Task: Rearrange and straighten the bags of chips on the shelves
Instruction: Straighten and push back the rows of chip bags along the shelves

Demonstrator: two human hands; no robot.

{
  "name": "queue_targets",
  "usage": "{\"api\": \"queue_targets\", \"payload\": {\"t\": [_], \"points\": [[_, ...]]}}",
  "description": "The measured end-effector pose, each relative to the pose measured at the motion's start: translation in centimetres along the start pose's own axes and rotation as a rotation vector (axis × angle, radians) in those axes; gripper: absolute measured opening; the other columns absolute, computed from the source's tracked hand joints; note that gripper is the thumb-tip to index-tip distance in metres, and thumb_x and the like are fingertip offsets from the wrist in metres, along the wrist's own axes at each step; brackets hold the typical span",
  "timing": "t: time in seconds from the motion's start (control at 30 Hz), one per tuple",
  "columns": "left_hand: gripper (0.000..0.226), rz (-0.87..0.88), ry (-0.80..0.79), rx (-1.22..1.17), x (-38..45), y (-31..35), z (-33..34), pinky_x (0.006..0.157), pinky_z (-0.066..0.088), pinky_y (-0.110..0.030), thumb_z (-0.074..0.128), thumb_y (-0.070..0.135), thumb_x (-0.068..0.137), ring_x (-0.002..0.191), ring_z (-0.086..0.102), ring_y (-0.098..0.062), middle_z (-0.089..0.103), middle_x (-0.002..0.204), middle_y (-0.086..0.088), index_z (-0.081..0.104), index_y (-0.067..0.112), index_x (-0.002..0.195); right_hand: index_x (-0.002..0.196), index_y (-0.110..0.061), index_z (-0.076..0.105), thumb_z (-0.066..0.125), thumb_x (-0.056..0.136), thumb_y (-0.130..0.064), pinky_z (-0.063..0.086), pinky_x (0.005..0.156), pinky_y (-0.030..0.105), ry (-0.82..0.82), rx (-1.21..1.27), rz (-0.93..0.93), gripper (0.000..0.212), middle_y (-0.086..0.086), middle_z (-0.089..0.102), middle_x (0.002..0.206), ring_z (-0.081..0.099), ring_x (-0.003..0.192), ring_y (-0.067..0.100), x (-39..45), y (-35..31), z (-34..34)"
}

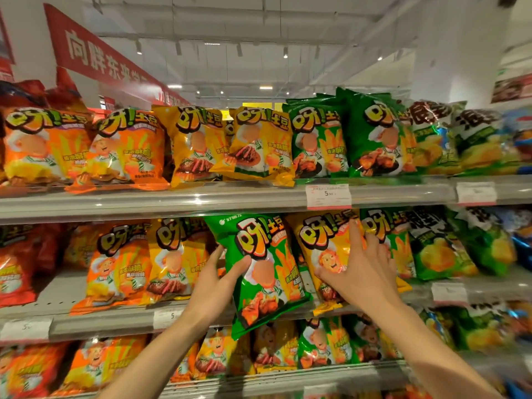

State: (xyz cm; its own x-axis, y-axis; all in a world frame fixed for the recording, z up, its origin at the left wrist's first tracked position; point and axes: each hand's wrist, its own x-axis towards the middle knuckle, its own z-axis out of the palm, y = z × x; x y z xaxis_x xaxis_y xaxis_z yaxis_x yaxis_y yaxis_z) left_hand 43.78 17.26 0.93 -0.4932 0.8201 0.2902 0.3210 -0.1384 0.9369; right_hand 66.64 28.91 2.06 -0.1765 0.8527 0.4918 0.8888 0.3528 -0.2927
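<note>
My left hand (218,279) grips the left edge of a green chip bag (267,283), thumb on its front. The bag hangs tilted in front of the middle shelf (109,318), its bottom below the shelf's front rail. To its right my right hand (357,269) presses with spread, straight fingers on a yellow chip bag (319,240) standing on the same shelf. Green bags (385,231) stand just right of that hand. Orange and yellow bags (144,260) fill the shelf's left side.
The top shelf (201,201) carries orange, yellow and green bags in rows, with a price tag (328,196) on its rail. The bottom shelf (288,378) holds more bags. A red banner (95,56) hangs above at the left.
</note>
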Motion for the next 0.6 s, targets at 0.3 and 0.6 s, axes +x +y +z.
{"api": "queue_targets", "payload": {"t": [0.3,0.6], "points": [[0.062,0.044,-0.053,0.177,3.7,1.8,7.6,0.101,0.048,-0.034,0.067,0.041,0.091,0.123,0.057,-0.018,0.058,0.127,0.012,0.039,0.021,0.142,0.155,-0.026,-0.01,0.055,0.075,-0.079,0.03,0.109,0.053,0.077,0.004,0.055,0.116,0.015,0.017,0.159,0.022,0.144,0.034,-2.3,7.1,-2.9],[0.045,0.05,-0.043,0.42,7.5,0.8,14.1,0.093,0.053,-0.047,0.057,0.051,0.09,0.107,0.061,-0.025,0.059,0.119,-0.003,0.047,0.022,0.123,0.155,-0.025,-0.012,0.052,0.074,-0.082,0.03,0.112,0.05,0.065,0.011,0.112,0.117,0.014,0.019,0.159,0.024,0.145,0.032,-2.7,11.8,-3.4]]}}
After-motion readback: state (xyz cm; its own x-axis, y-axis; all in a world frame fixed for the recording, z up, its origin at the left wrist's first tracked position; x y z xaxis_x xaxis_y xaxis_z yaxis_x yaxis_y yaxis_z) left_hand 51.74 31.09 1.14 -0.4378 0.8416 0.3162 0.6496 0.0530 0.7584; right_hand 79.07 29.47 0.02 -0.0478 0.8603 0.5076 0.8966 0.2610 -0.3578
